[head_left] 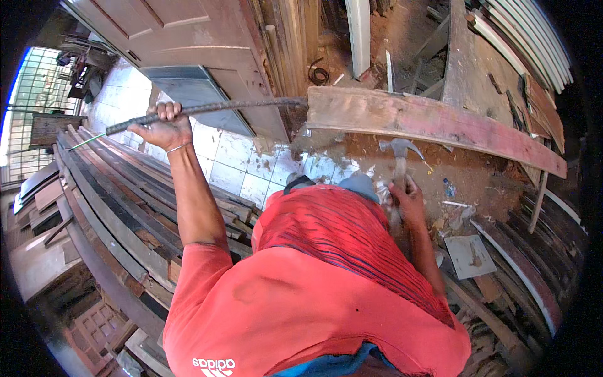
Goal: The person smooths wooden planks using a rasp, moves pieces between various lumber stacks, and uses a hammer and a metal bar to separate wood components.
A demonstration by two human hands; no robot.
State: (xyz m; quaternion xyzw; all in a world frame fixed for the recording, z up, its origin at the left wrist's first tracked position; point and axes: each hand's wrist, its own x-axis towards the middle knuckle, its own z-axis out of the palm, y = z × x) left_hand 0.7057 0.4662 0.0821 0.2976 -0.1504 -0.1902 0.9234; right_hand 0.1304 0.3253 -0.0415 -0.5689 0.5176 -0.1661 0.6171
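My left hand (166, 127) is raised at the left, its fingers wrapped round a long, dark, rough metal bar (242, 104). The bar lies nearly level, and its right end appears beside the left end of a wooden plank (427, 123). A thin green piece shows at the bar's left end. Low on the right, my right hand (409, 200) grips the handle of a claw hammer (400, 151). The hammer's head points away from me, below the plank. The plank has a pale brown left part and a reddish right part, and stretches across to the far right.
Long boards (135, 213) are stacked on my left. A brown panelled door (188, 38) leans at the back, with a grey panel (195, 94) against it. White floor tiles (229, 173) show between. Timber scraps (496, 270) and a square tile (470, 256) lie at right.
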